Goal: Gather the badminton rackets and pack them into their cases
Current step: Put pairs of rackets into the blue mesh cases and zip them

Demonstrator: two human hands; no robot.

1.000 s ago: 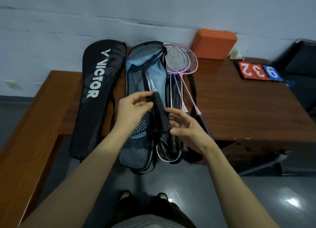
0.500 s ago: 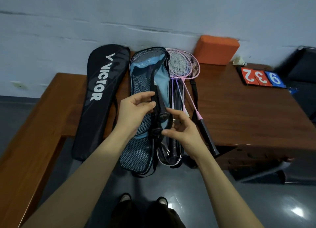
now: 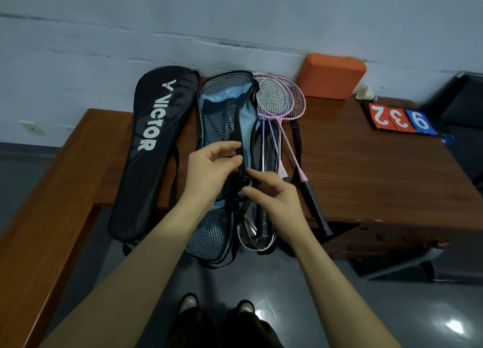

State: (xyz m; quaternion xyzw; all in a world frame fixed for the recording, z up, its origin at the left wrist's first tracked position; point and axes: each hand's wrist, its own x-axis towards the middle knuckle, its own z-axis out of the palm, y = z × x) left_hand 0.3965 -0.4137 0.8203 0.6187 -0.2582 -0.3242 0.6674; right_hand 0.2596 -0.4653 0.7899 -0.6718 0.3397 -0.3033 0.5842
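Observation:
A blue mesh racket case (image 3: 222, 117) lies open in the middle of the wooden table (image 3: 366, 180), overhanging the near edge. A black racket (image 3: 241, 149) is inside it; only its dark grip shows at the opening. My left hand (image 3: 211, 170) pinches the case's edge beside the grip. My right hand (image 3: 274, 196) holds the grip's end between thumb and forefinger. Two pink rackets (image 3: 285, 99) lie to the right on another dark case (image 3: 257, 232). A black VICTOR case (image 3: 154, 138) lies shut at the left.
An orange block (image 3: 330, 76) leans on the wall at the back. A shuttlecock (image 3: 366, 93) and numbered score cards (image 3: 400, 119) sit at the far right. A dark chair (image 3: 462, 104) stands past the table. My shoes (image 3: 188, 303) are on the grey floor.
The black racket has slid deeper into the blue case, so less of its grip shows. Both hands have moved up along the case towards its opening.

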